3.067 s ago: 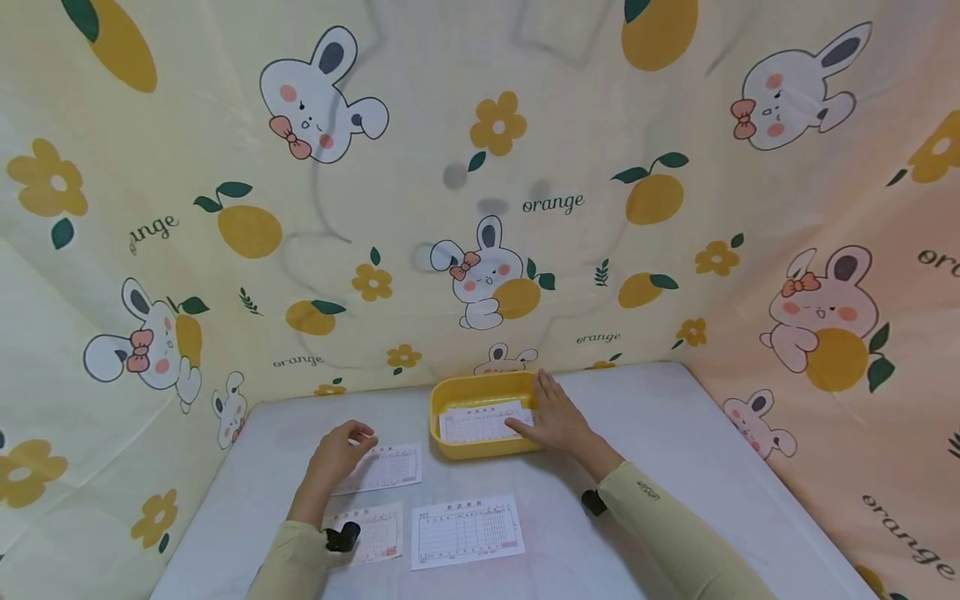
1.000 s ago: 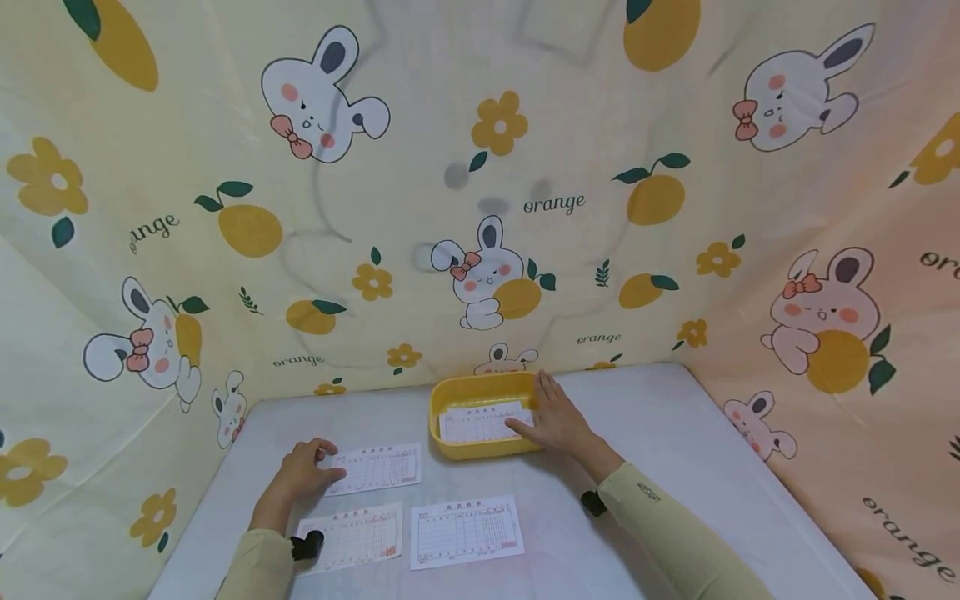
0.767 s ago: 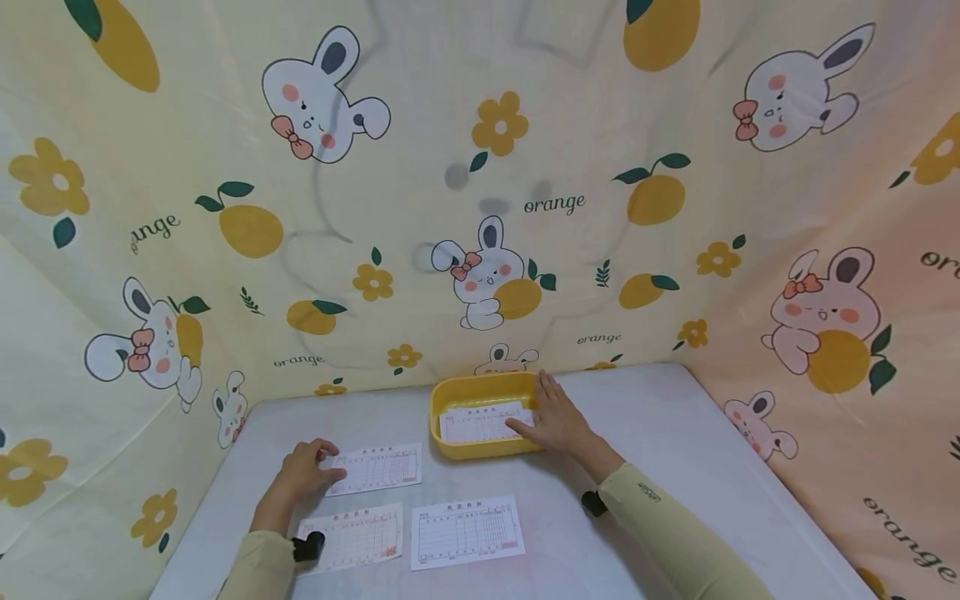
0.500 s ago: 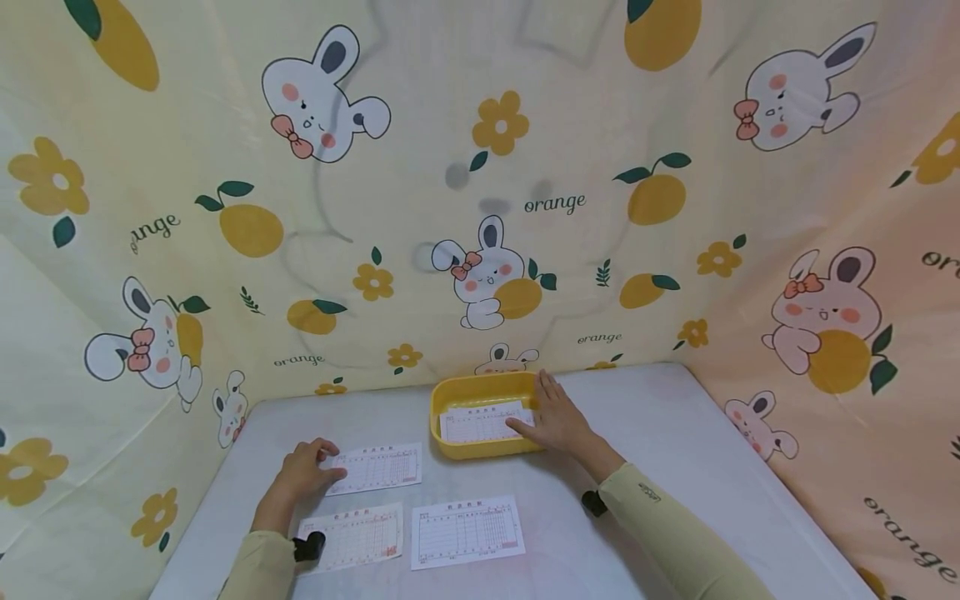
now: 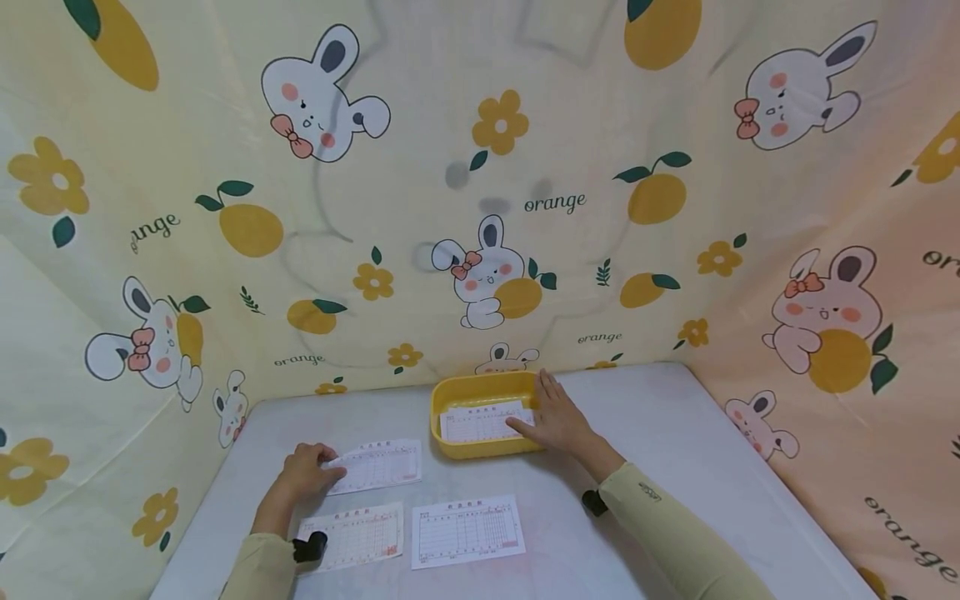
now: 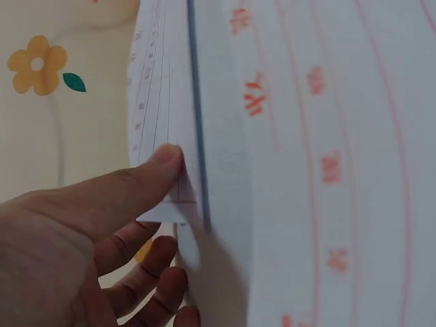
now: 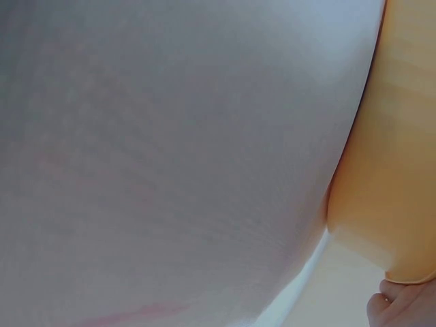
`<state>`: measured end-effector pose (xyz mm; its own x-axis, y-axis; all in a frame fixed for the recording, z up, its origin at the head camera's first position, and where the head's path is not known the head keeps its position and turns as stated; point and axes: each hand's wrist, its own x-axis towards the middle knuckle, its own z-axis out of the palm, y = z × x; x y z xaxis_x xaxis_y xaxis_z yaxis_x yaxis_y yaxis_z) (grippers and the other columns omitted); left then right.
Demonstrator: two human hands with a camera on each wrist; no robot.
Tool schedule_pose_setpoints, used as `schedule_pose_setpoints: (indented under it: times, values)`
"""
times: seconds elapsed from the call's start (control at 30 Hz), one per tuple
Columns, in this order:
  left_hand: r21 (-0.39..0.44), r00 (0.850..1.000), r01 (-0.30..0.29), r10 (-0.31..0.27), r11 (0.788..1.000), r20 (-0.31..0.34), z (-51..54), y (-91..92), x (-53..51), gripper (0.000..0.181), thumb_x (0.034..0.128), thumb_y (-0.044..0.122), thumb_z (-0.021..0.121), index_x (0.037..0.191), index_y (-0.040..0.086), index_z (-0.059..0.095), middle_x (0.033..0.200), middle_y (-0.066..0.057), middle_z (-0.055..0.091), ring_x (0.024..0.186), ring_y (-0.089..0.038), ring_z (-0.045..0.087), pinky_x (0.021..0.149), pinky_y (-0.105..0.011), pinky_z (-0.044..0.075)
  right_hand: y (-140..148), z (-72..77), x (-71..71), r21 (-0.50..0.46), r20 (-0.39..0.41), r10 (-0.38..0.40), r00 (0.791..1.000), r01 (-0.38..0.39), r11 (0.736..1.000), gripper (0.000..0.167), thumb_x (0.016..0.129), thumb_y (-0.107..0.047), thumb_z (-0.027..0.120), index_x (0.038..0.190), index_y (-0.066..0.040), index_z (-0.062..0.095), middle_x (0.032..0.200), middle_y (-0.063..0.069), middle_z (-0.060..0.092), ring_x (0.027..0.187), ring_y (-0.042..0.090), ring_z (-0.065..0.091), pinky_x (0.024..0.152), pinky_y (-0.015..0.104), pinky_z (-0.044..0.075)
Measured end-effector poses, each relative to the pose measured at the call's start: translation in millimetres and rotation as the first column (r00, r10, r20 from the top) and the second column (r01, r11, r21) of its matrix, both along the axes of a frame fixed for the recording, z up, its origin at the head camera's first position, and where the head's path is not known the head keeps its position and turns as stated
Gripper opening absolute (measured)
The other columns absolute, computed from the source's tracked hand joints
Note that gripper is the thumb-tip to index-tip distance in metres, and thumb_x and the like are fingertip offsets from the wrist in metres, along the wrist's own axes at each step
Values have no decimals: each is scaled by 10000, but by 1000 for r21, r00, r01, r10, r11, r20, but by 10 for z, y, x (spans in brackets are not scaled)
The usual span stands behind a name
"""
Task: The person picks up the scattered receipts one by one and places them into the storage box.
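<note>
In the head view my left hand (image 5: 303, 475) is at the left end of a printed receipt slip (image 5: 381, 467), the upper one on the table. The left wrist view shows my thumb (image 6: 160, 167) on top of that slip with a finger under its edge, pinching it; its end is raised off the table. My right hand (image 5: 558, 421) rests along the right rim of a yellow tray (image 5: 487, 450), fingers straight, thumb reaching over the near rim. Inside the tray lies another slip (image 5: 480, 423). The right wrist view shows mostly tabletop and the tray's side (image 7: 388, 170).
Two more slips lie nearer me: a cream one (image 5: 360, 537), partly behind the left wrist camera, and a white one (image 5: 468, 532) to its right. The white table (image 5: 660, 467) meets a patterned cloth wall (image 5: 420, 192) behind the tray and at both sides.
My left hand moved left from above the upper slip to its left end about a second ago. Now that slip's upper left part has lifted and bent. The right hand and tray have stayed put.
</note>
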<state>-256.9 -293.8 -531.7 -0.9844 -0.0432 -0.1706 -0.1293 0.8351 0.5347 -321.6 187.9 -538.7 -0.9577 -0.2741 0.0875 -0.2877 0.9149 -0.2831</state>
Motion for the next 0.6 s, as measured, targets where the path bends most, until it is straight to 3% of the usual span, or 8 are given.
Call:
schedule_pose_setpoints:
  times: [0.4,0.6]
  values:
    - [168,1000,9,-11,986,11,52,-26,8,334,995,129,752,1209,-12,538,1143,-223,614,1055,-375,586,964,-609,509,-13,32,14,4,14,-7,1000,7,1000,1248,940,-851,460,1684,70,67,1788,225,20,1663,378,60,1350,499,111]
    - [219,1000,-17,22,976,-18,66,-22,-1,378,1004,126,751,1271,-8,519,1202,-239,629,1029,-342,625,857,-458,553,-8,33,9,-7,16,-13,1000,14,1000,1255,932,-858,467,1686,66,74,1790,220,26,1663,377,69,1349,504,119]
